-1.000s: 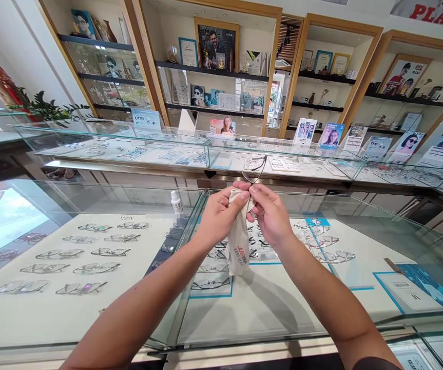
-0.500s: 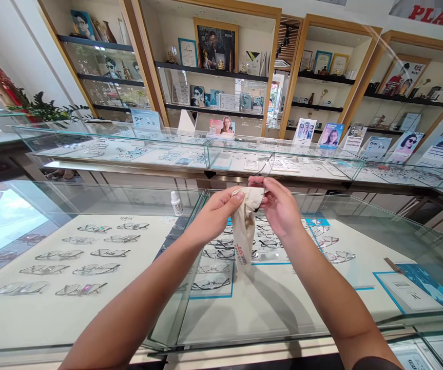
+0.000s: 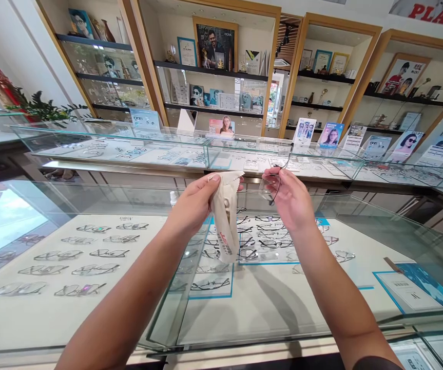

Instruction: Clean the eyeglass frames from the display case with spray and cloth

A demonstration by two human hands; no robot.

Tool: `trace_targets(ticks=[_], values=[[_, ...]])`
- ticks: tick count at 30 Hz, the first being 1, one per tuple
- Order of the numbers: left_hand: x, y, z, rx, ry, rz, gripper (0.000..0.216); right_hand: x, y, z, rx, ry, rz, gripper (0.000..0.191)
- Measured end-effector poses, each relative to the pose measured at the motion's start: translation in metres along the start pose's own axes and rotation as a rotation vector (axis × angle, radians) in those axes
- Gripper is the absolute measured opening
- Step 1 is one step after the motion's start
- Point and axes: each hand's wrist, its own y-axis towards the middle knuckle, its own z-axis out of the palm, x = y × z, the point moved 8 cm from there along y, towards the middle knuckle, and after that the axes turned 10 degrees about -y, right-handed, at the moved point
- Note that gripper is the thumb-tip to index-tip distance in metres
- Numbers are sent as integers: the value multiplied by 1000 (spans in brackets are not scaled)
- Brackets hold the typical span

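Note:
My left hand (image 3: 198,200) grips a cream cleaning cloth (image 3: 227,216) with red and dark print; the cloth hangs down over the glass counter. To its right, my right hand (image 3: 292,198) pinches a pair of eyeglasses (image 3: 270,187) with a thin dark frame. One lens faces the cloth and a temple sticks up above the fingers. Cloth and eyeglasses are apart, with a small gap between them. Part of the frame is hidden behind the right fingers.
Beneath my arms is a glass display case (image 3: 244,329) with rows of eyeglasses inside. A white spray bottle (image 3: 173,198) stands partly behind my left hand. Farther back are another glass counter (image 3: 159,154) with upright cards and wooden shelves (image 3: 211,72). A printed card (image 3: 409,290) lies at right.
My hands have moved apart: the left with the cloth to the left, the right with the eyeglasses to the right. The lens, covered by the cloth before, is now uncovered.

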Motion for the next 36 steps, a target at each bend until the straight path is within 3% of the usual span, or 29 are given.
trace_targets(ticks=[4, 11, 21, 27, 36], values=[[15, 2, 6, -20, -90, -31, 54, 2, -11, 16, 17, -198, -116, 12], [26, -2, 19, -39, -170, 56, 57, 1, -26, 37, 13, -437, -269, 20], [28, -24, 34, -111, 193, 298, 43, 0, -37, 32, -187, -586, -420, 16], [35, -31, 50, -3, 261, 315, 48, 1, -38, 24, -278, -568, -389, 19], [22, -33, 55, 72, 444, 375, 43, 14, -39, 17, -313, -536, -421, 16]])
